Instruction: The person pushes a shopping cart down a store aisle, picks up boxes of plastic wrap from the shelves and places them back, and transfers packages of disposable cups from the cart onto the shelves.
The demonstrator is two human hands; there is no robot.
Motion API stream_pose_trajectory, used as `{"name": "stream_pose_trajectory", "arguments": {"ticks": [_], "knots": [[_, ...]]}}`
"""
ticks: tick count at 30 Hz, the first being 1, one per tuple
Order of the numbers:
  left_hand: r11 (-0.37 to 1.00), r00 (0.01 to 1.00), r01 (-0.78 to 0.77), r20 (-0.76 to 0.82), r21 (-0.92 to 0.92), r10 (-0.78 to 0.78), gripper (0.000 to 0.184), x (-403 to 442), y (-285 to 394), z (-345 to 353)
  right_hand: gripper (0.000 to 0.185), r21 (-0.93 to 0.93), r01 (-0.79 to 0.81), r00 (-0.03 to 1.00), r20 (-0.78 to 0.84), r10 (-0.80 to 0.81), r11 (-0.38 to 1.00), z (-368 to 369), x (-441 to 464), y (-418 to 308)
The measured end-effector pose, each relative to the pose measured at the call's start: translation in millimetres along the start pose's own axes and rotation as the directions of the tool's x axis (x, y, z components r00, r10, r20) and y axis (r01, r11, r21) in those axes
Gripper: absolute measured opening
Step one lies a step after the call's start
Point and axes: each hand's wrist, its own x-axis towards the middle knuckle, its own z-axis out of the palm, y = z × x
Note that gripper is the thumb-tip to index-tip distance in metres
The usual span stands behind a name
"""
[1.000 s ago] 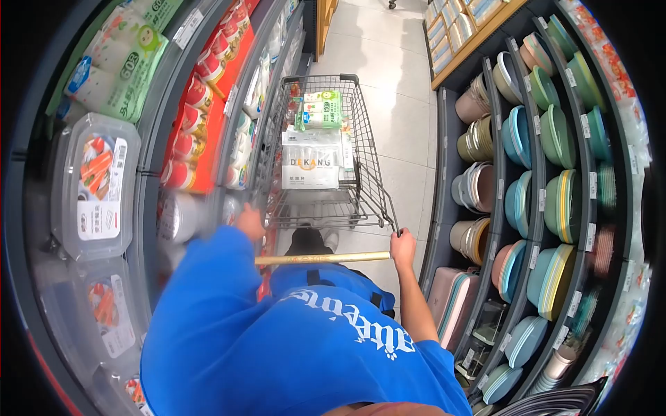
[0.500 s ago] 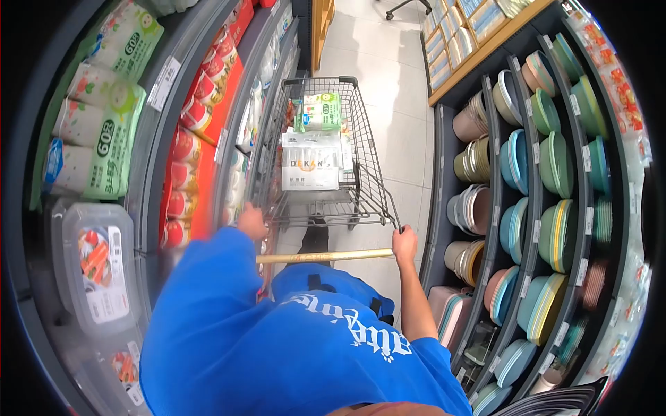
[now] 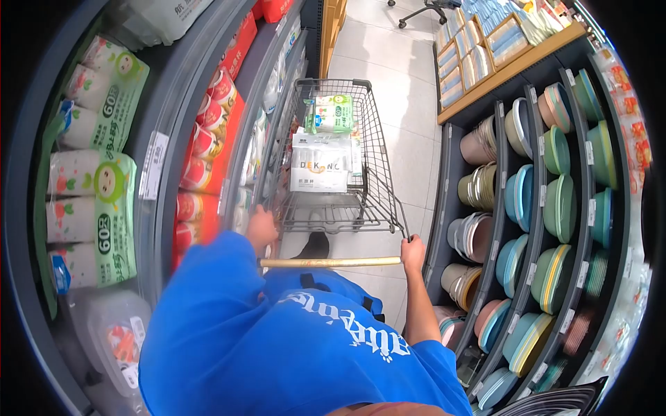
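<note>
A metal wire shopping cart (image 3: 378, 156) stands in front of my body, with a yellow handle bar (image 3: 333, 263) across its near end. My right hand (image 3: 413, 254) is closed around the cart frame at the bar's right end. Over on the left, my left hand (image 3: 262, 229) has its fingers curled at the cart's left side, just above the bar's other end; part of the grip is hidden. Inside the basket lie a white package marked DEKANG (image 3: 319, 163) and, behind it, a green-and-white pack (image 3: 331, 114) marked 60.
Close on the left, a shelf holds green-and-white packs (image 3: 94, 215), red packs of paper cups (image 3: 208, 166) and clear plastic boxes (image 3: 118, 340). Stacked bowls and basins (image 3: 555, 215) fill the right shelf. Pale tiled floor (image 3: 388, 90) runs ahead towards a wheeled chair base (image 3: 416, 15).
The shelf goods on both sides have slid nearer and lower in view, and more of the chair base shows ahead. Both hands stay at the cart, which sits slightly further right in view.
</note>
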Motion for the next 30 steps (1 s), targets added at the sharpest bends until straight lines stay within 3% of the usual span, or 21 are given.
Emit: {"name": "stream_pose_trajectory", "arguments": {"ticks": [7, 14, 18, 27, 30], "knots": [[1.000, 0.999, 0.026, 0.030, 0.001, -0.026, 0.034, 53.4, 19.4, -41.6, 0.026, -0.067, 0.010, 1.000, -0.019, -0.012, 0.998, -19.5, 51.5, -43.0], [0.994, 1.000, 0.012, -0.024, 0.104, -0.009, 0.046, 124.4, 15.1, -30.7, 0.026, -0.111, -0.029, 0.999, -0.041, 0.025, 0.993, -35.0, 98.4, -78.1], [0.997, 0.999, 0.036, 0.033, 0.064, -0.038, 0.040, 128.0, 43.4, -80.1, 0.031, -0.121, -0.063, 0.998, -0.032, 0.060, 0.991, -48.3, 118.0, -97.9], [0.997, 0.997, 0.070, 0.029, 0.035, -0.071, 0.044, 168.2, 54.7, -107.1, 0.030, -0.160, -0.082, 0.997, -0.006, 0.082, 0.984, -61.3, 158.8, -131.3], [0.997, 0.997, 0.070, 0.035, 0.033, -0.071, 0.044, 186.7, 57.7, -114.5, 0.030, -0.197, -0.068, 0.996, -0.063, 0.056, 0.978, -54.2, 172.7, -137.5]]}}
